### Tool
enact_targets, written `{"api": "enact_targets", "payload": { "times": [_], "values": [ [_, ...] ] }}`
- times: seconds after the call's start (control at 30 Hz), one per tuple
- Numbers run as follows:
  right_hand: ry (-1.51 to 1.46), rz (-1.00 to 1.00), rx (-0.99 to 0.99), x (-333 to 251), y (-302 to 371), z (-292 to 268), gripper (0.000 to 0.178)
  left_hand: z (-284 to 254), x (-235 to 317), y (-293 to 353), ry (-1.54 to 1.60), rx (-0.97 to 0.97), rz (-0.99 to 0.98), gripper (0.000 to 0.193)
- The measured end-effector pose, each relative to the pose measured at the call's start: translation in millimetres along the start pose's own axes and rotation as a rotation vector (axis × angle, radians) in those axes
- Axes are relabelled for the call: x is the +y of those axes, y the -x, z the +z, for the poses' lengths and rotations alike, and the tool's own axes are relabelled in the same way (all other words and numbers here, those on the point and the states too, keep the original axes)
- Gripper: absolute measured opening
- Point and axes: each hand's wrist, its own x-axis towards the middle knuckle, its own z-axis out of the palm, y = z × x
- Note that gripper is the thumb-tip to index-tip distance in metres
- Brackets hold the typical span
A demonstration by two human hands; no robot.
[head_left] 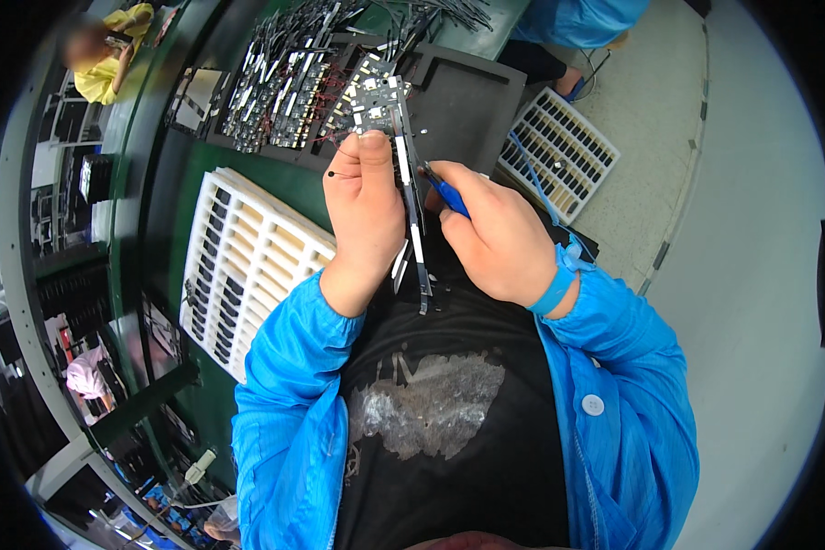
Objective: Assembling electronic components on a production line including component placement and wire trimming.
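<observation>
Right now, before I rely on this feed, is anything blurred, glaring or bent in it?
Head view: the left hand, right hand and blue-handled tool look brightly lit and fairly sharp; head view's left side: the grey metal frame bows, small bright glare spots show; head view's corners: black.

Desk (275, 170): dark green top, left and upper middle of frame. Directly on it: white compartmented tray (273, 210), left of centre, lying at a slant, dark parts in some slots; edges beneath suggest a stack. Upper centre: black tray (467, 92), right-hand part bare. Boards with black and white strips (280, 105) heaped over its left part; whether some touch the desk directly, cannot tell. Floor (674, 101): pale, upper right.
</observation>
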Motion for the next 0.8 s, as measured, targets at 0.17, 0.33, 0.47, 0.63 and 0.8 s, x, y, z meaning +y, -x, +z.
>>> {"api": "enact_targets", "payload": {
  "times": [0.17, 0.33, 0.47, 0.63, 0.8],
  "values": [
    [0.043, 0.007, -0.001, -6, 0, -1, 0.038, -1, -2, 1, -0.03, -0.023, 0.093, 0.028],
    [0.099, -0.006, 0.01, -6, -3, -1, 0.033, 0, -6, 2, 0.07, -0.011, 0.104, 0.029],
    [0.053, 0.001, -0.047, -3, -3, -1, 0.028, 1, -7, 3, 0.083, 0.054, 0.07, 0.03],
    [-0.27, 0.116, -0.081, 0, 1, 5, 0.021, -3, 3, 4, 0.034, -0.02, -0.182, 0.036],
    [-0.69, 0.376, -0.163, -2, 2, 6, 0.018, 6, 14, 5, 0.012, 0.005, -0.296, 0.037]
  ]
}}
